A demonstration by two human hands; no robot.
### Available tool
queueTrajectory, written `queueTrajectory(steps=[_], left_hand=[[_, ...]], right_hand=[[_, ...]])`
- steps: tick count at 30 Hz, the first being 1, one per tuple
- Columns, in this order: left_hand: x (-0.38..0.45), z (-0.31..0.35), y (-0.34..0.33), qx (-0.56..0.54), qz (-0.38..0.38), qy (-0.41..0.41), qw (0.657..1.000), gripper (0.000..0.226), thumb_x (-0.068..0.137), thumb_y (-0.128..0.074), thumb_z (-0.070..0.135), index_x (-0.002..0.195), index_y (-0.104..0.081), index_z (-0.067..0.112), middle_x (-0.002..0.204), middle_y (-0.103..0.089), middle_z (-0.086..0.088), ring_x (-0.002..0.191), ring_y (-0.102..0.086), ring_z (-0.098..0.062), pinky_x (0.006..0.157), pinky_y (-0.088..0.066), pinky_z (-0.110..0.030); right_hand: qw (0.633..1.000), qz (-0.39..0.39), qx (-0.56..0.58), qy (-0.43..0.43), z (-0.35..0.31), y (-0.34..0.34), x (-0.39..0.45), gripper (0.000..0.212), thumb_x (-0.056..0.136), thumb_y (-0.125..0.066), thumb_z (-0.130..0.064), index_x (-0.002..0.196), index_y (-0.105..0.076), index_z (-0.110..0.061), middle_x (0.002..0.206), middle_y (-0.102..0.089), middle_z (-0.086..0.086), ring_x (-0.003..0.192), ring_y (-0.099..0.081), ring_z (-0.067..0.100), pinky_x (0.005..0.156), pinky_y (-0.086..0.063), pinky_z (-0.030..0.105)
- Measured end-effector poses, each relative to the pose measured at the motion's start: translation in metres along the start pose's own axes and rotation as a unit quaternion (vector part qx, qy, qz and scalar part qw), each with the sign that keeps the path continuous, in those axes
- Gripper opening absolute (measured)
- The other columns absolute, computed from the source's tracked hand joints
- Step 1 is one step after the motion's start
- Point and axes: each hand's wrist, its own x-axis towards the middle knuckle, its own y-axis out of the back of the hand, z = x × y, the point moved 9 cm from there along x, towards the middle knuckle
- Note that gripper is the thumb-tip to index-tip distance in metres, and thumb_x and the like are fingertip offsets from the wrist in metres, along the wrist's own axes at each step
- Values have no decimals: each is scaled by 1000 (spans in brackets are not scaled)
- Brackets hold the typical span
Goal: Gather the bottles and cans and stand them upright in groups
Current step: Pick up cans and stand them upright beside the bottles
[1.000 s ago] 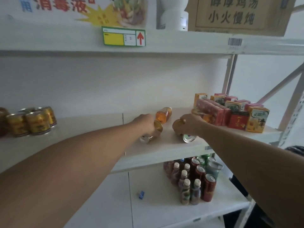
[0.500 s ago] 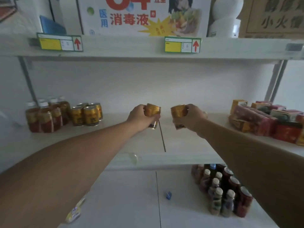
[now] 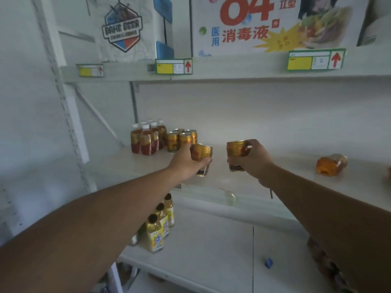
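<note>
While both hands carry one gold can each above the middle shelf (image 3: 264, 182), the hold looks chosen for a straight set-down. Left hand (image 3: 186, 163) is wrapped round the body of its can (image 3: 202, 158), fingers closed across the front, can tilted slightly with the top leaning away from the palm. Right hand (image 3: 252, 160) is closed on the second can (image 3: 236, 154) from the side, thumb over the upper edge, can close to upright. Each grip takes the side wall, which leaves the base free, so I'd judge both cans can go down standing without regripping. Beyond and left of the left grip stand four matching cans (image 3: 182, 139), upright, bunched together, and touching them further left a cluster of white-capped bottles (image 3: 146, 140); that is the likely target, since like sits with like there. Well right of the right grip an orange bottle (image 3: 331, 164) lies on its side, not yet collected. Below the left arm, yellow bottles (image 3: 160, 225) stand grouped on the lower shelf (image 3: 211, 250). Risk: the tilted can could knock a neighbour when set in.
</note>
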Motion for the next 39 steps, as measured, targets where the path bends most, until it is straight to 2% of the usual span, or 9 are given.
queueTrajectory(steps=[2,6,9,13,16,26,31,35,39], left_hand=[[-2,-15,21,-20,6,4,1000,68,91,-82,52,145,-51,23,129,-63,7,117,-62,-16,96,-50,-33],[-4,-41,57,-38,9,7,999,67,91,-82,51,145,-51,25,128,-63,8,115,-63,-15,91,-50,-33],[-3,-58,82,-49,25,15,998,63,92,-82,50,142,-55,24,127,-68,6,116,-66,-16,99,-55,-39],[-1,-79,102,-49,48,36,997,56,93,-82,47,138,-57,27,123,-70,6,117,-67,-18,104,-54,-41],[4,-90,110,-37,68,54,995,50,90,-84,49,130,-59,31,117,-70,11,114,-68,-17,99,-54,-39],[41,-102,95,-6,100,104,990,51,93,-82,47,135,-62,26,128,-72,1,122,-68,-25,110,-54,-49],[80,-116,97,7,86,86,993,52,97,-78,45,140,-56,25,136,-67,-1,131,-62,-27,115,-48,-50],[118,-137,99,27,77,54,995,57,95,-80,46,140,-59,19,136,-66,-4,130,-62,-28,113,-50,-49],[150,-154,99,58,62,3,996,59,92,-84,45,140,-60,20,134,-69,-2,126,-64,-25,106,-49,-38]], right_hand=[[1000,-7,2,11,-16,-23,-1,79,75,-99,-30,140,-53,-25,114,-65,-3,98,-65,14,72,-57,31],[999,-5,28,18,-47,-70,-1,79,76,-98,-27,140,-52,-26,117,-66,-3,99,-67,15,72,-58,27],[998,2,54,23,-62,-100,2,73,75,-97,-27,133,-53,-30,109,-67,-9,85,-69,4,54,-51,13],[998,-26,55,25,-65,-133,10,74,75,-98,-25,134,-54,-28,111,-70,-5,92,-70,9,64,-52,24],[997,-46,53,28,-61,-148,22,78,75,-98,-26,139,-53,-24,111,-68,-5,94,-67,9,65,-51,23],[993,-77,83,26,-43,-187,63,86,75,-98,-27,146,-50,-25,110,-64,-11,95,-63,5,65,-48,23],[995,-65,73,23,-43,-200,81,88,75,-98,-25,148,-48,-26,123,-68,-2,111,-66,20,74,-53,27],[998,-27,57,11,-41,-209,95,86,73,-98,-26,144,-49,-26,119,-69,-3,106,-68,18,68,-51,26],[999,17,39,-4,-41,-222,102,84,72,-97,-25,142,-51,-27,114,-68,-6,104,-68,17,70,-53,28]])
